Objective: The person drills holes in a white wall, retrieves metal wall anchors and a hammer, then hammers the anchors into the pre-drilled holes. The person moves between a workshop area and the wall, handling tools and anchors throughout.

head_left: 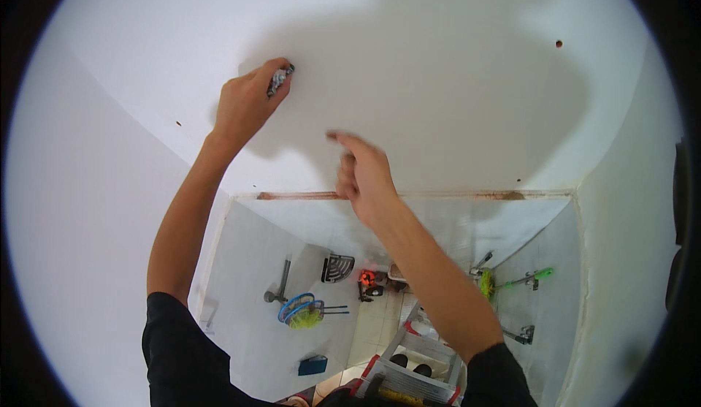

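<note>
Up at the white wall surface [453,107], my left hand [244,100] is closed around a small, crumpled silvery-grey bundle [279,82] with dark specks. Fingers cover part of it, so its kind is unclear. Lower and to the right, my right hand [369,177] has its index finger stretched toward the same surface, while the other fingers curl loosely. Its fingertip looks dark and is smeared by motion; nothing can be made out in this hand. Whether the fingertip touches the surface does not show.
A brownish seam [314,196] runs below the hands; small holes, one a rusty hole [559,44], mark the white surface. Far below are a stepladder [420,367], blue-rimmed rackets [299,308], a black corner rack [338,268], a green-handled brush [537,275] and a blue box [312,365].
</note>
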A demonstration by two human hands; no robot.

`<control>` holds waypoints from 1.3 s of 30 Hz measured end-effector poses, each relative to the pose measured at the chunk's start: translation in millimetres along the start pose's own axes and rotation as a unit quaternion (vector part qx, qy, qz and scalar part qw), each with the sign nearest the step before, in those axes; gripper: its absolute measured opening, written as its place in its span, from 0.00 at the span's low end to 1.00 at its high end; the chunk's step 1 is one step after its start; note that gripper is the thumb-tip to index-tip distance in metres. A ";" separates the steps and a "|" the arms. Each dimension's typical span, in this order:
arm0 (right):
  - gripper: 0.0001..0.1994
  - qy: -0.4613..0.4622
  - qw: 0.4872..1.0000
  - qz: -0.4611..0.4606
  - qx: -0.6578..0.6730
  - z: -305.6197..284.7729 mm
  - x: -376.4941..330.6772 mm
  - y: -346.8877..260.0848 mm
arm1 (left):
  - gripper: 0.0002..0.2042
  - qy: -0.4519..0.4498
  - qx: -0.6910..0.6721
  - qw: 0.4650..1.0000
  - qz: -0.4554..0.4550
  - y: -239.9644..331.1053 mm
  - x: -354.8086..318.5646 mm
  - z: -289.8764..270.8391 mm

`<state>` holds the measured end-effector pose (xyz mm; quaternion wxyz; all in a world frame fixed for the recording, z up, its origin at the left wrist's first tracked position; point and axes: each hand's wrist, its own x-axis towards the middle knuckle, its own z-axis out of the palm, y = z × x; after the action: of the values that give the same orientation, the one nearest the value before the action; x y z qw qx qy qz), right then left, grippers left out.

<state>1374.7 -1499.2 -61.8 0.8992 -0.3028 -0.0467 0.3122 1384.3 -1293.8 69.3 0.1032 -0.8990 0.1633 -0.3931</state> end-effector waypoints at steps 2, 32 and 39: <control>0.15 -0.015 0.999 -0.041 -0.011 32.9 26.4 -31.6 | 0.11 0.015 -0.028 0.999 0.003 11.0 8.4 -1.1; 0.09 0.092 0.889 -0.335 -0.298 84.9 68.2 -16.0 | 0.19 0.084 -0.058 0.989 0.108 -26.7 -10.0 13.8; 0.08 0.118 0.849 -0.381 -0.348 89.2 67.2 -14.4 | 0.11 0.100 -0.084 0.988 0.083 -28.4 -15.0 15.5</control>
<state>1411.9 -1422.6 11.9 0.7823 -0.5888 -0.1570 -0.1294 1392.2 -1261.0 57.7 0.0431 -0.8436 0.2795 -0.4564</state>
